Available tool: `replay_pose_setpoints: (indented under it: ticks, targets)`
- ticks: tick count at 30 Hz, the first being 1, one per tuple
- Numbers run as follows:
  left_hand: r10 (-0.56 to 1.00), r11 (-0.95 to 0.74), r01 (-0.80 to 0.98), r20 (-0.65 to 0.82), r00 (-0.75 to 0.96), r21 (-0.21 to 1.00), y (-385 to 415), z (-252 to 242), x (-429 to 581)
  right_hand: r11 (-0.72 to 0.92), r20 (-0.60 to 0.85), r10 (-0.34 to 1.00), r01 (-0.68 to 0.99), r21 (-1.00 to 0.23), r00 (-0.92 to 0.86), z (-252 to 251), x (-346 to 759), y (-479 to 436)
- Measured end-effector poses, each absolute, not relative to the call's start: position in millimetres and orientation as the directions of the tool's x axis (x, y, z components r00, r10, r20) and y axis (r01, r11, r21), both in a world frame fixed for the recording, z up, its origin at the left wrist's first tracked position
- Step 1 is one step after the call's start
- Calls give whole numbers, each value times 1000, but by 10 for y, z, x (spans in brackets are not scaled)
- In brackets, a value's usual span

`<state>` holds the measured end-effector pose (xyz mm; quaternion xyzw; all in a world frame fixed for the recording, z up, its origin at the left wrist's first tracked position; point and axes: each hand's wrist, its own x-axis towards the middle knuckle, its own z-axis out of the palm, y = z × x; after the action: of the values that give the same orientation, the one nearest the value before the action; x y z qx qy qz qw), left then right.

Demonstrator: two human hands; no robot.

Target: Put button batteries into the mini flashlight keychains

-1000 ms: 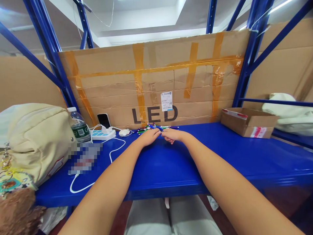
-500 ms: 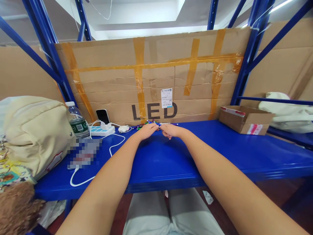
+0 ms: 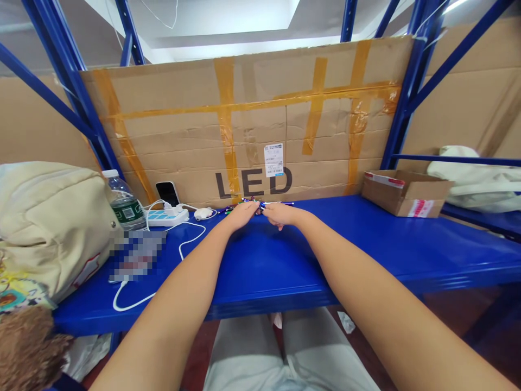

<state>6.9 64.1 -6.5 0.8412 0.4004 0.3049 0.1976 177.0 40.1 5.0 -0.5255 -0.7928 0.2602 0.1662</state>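
Several thin pens [image 3: 287, 203] in mixed colours lie in a loose pile at the back of the blue table [image 3: 260, 271], close to the cardboard panel. Both arms reach forward to them. My left hand [image 3: 243, 214] is closed at the left part of the pile, its fingertips on a blue pen. Almost touching it, my right hand [image 3: 280, 214] is closed too, thumb and forefinger pinched on a blue pen, with other fingers curled below. The hands hide part of the pile.
At the left are a cream bag [image 3: 52, 228], a water bottle [image 3: 127, 203], a power strip [image 3: 167, 217] with white cables, and a blurred flat item [image 3: 138, 255]. A black phone [image 3: 167, 193] leans on the cardboard [image 3: 183, 141]. An open box [image 3: 407, 193] stands at the right.
The view has shifted slightly, so the scene sits a little further left and higher. Both hands stay at the pens, with a narrow gap now between their fingertips.
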Motion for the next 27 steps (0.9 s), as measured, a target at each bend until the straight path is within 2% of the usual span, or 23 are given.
replay_pose_setpoints:
  ticks: [2,8,15,19,22,27]
  targets:
    - [802,-590,540,359,477,600,656,-62,74,313,-5,920,744,-590,-391,62,1753,379]
    - [801,-590,529,355,482,610,684,-65,47,291,-14,906,647,-705,-423,112,1769,322]
    - [764,-636,583,312,564,505,649,-75,56,355,70,921,753,-553,-382,32,1814,411]
    - [737,-659,598,232,635,456,549,-77,163,227,86,971,736,-638,-225,46,1827,409]
    - [707,-687,623,151,690,374,496,-82,231,132,63,991,737,-663,-121,97,1905,378]
    - [755,-651,693,162,636,311,575,-112,162,-135,-196,980,824,-550,30,96,2291,365]
